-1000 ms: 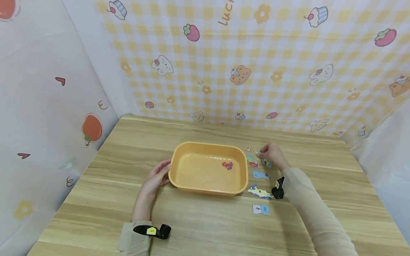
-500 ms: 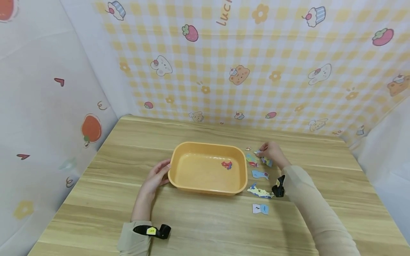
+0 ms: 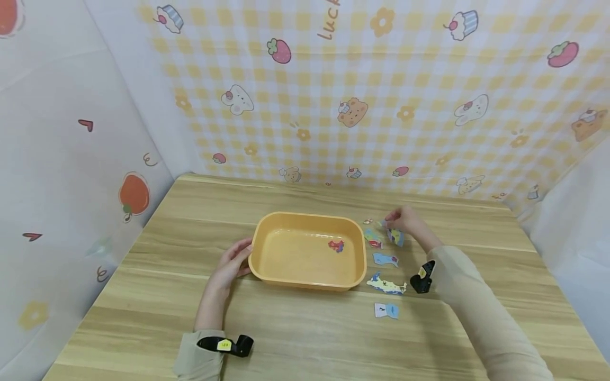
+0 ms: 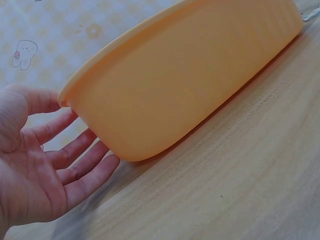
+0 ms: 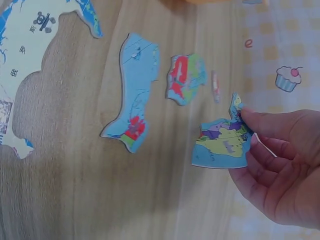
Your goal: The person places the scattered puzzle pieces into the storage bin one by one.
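Note:
My left hand holds the left end of a yellow-orange plastic basin. In the left wrist view its fingers lie against the outer wall, with the thumb at the rim. Beyond the basin's right end, my right hand pinches a map puzzle piece, blue, yellow and purple, at its narrow tip; the other fingertips are hidden behind it. I cannot tell whether that tip is a separate piece. Inside the basin lies a red and blue puzzle piece.
Right of the basin lie several map pieces: a red-green one, a long blue one, a large cream one, a white-and-blue one and a tiny sliver. A checked cloth hangs behind the wooden table.
My right hand has shifted slightly toward the back of the table, at the same map puzzle piece. My left hand and the basin stay in place; the head view has turned slightly.

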Available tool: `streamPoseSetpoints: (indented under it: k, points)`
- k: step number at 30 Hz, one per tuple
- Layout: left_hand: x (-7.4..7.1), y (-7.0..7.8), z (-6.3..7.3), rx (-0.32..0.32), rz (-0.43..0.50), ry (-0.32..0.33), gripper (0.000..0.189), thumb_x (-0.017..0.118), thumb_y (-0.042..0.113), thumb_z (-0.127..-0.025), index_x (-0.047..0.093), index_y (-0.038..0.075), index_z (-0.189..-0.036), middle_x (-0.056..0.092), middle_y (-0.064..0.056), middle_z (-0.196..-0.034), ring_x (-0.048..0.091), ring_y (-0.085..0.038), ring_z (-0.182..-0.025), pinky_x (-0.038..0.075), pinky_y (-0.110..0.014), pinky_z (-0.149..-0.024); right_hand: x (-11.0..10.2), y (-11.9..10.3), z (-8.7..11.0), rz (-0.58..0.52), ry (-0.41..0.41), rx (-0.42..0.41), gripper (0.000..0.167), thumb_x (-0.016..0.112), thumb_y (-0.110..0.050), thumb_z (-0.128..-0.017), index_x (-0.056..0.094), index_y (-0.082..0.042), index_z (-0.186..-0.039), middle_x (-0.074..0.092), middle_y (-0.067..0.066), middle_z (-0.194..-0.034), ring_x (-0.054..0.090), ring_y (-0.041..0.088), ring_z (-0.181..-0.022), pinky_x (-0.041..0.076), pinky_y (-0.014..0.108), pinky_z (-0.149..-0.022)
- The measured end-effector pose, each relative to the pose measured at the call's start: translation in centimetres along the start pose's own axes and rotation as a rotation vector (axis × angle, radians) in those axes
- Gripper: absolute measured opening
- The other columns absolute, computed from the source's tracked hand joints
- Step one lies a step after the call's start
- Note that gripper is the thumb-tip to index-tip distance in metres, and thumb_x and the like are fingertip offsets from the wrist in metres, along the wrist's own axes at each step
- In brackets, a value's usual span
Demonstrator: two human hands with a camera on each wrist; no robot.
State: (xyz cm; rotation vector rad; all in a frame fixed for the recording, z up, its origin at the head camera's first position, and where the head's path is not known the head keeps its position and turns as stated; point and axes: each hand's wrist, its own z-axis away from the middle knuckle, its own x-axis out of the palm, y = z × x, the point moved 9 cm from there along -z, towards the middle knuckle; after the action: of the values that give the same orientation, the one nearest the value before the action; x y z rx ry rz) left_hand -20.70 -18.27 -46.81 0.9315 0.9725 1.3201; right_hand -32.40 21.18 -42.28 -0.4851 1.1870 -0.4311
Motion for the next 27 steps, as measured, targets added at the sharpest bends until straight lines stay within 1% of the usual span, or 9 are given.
streamPoseSetpoints:
  k: [4,7,10,15,18,24,27]
  points:
    - [-0.2,-0.1,0.1,-0.007,-0.002,0.003,0.048,0.049,0.029,-0.094,0.038,0.007,-0.136,0.041,-0.013,-0.14,0.053,-0.005,-0.097,0.05,-0.023,-0.077,-0.2,-0.5,0.4,-0.029,-0.028,0.011,0.025,0.058,-0.012,-0.087,0.057,0.007,-0.102,0.058,0.012,-0.088,0.053,0.015,-0.075,0.048,0.024,-0.065]
    - [-0.2,-0.1,0.1,-0.008,-0.002,0.004,0.048,0.049,0.029,-0.094,0.039,0.007,-0.136,0.04,-0.012,-0.14,0.053,-0.006,-0.099,0.05,-0.023,-0.077,-0.4,-1.2,0.6,-0.031,-0.034,0.006,0.025,0.059,-0.013,-0.087,0.058,0.007,-0.101,0.059,0.01,-0.085,0.054,0.014,-0.072,0.048,0.022,-0.062]
    - [-0.2,-0.1,0.1,-0.006,-0.005,0.001,0.048,0.049,0.03,-0.094,0.038,0.007,-0.136,0.039,-0.012,-0.141,0.052,-0.008,-0.103,0.05,-0.023,-0.078,-0.7,-1.9,0.8,-0.028,-0.031,-0.013,0.024,0.06,-0.012,-0.086,0.059,0.007,-0.1,0.06,0.009,-0.083,0.054,0.013,-0.071,0.049,0.021,-0.062]
    - [-0.1,0.1,0.1,-0.007,-0.001,0.001,0.047,0.048,0.028,-0.095,0.038,0.008,-0.136,0.04,-0.011,-0.141,0.051,-0.01,-0.105,0.049,-0.024,-0.079,-1.5,-3.8,1.1,-0.042,-0.019,-0.074,0.022,0.06,-0.009,-0.086,0.059,0.009,-0.098,0.062,0.011,-0.08,0.054,0.013,-0.067,0.047,0.02,-0.058]
    - [-0.1,0.1,0.0,-0.007,0.001,-0.002,0.047,0.048,0.028,-0.095,0.038,0.007,-0.136,0.04,-0.011,-0.141,0.052,-0.009,-0.103,0.049,-0.024,-0.079,-1.8,-4.9,1.3,-0.03,-0.008,-0.108,0.022,0.06,-0.01,-0.086,0.061,0.009,-0.097,0.065,0.014,-0.081,0.055,0.014,-0.066,0.047,0.02,-0.057]
    - [0.0,0.0,-0.1,-0.014,0.006,-0.005,0.046,0.047,0.026,-0.095,0.039,0.007,-0.136,0.04,-0.012,-0.14,0.053,-0.006,-0.1,0.05,-0.023,-0.078,-1.7,-6.7,1.8,0.019,-0.018,-0.134,0.023,0.06,-0.012,-0.087,0.063,0.005,-0.101,0.067,0.018,-0.09,0.058,0.015,-0.068,0.048,0.022,-0.06]
    - [0.0,-0.1,-0.2,-0.015,0.012,-0.005,0.045,0.047,0.026,-0.095,0.039,0.007,-0.135,0.041,-0.013,-0.14,0.054,-0.005,-0.098,0.05,-0.023,-0.077,-1.6,-7.7,2.0,0.049,-0.014,-0.187,0.022,0.06,-0.01,-0.086,0.064,0.005,-0.101,0.067,0.02,-0.093,0.061,0.018,-0.071,0.05,0.024,-0.062]
